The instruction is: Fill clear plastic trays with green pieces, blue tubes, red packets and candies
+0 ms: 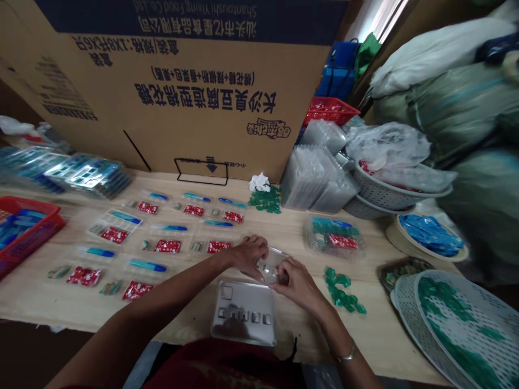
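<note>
cardboard box (182, 135), upside-down "Shantoushi Yixing Food Co."

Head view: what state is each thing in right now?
left hand: shut on small clear tray
right hand: shut on it too
small clear tray: held between both hands
large clear tray: lying flat, near table edge
green pieces: loose on table
clear tray stack: piled by the box
filled packs: laid in rows
</note>
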`<state>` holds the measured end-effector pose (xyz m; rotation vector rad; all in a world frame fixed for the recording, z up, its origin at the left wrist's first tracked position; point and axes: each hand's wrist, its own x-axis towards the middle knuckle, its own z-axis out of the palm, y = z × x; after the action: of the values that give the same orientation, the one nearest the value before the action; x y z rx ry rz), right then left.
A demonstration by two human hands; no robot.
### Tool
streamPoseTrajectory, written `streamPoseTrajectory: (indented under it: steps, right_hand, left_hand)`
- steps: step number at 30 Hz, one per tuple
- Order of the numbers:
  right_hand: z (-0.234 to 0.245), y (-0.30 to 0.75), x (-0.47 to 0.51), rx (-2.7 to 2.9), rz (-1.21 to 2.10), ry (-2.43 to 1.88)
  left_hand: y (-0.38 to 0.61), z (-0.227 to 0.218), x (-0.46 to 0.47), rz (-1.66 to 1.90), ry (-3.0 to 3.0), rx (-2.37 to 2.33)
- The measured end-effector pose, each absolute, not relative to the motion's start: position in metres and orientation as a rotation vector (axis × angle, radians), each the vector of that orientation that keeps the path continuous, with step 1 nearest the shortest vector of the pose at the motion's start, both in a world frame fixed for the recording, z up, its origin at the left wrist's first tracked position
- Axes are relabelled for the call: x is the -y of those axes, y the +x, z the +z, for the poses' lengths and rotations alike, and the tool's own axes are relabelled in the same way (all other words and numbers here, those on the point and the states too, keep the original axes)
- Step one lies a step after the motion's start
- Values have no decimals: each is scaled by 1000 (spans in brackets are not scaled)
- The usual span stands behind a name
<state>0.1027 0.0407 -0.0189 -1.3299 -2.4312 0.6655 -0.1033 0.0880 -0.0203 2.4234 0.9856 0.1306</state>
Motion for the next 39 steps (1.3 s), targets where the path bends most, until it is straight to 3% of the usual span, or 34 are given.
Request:
streamPoseTrajectory:
  steps: [5,11,18,28,35,39]
  right_hand:
    - [-8,92,-28,2647,482,-1158]
    - [-21,96,-39,2422,934,-1119]
    - [-30,98,-48,2334,1069,-1133]
    - [-22,95,-46,2518,860,-1156]
    - [-4,73,-33,2940,357,-1297]
    - [-1,74,-33,2963,432,-1211]
  left_hand:
    - [-104,-23,-89,140,2431,-971]
    - [-102,-19,-88,110,2428,-975]
    - [-97,-20,-87,43,2446,-1037]
    - [-97,-24,-84,64,2484,-1057]
    - [-98,-27,-79,148,2446,-1057]
    - [-100,-22,-64,322,2377,-1157]
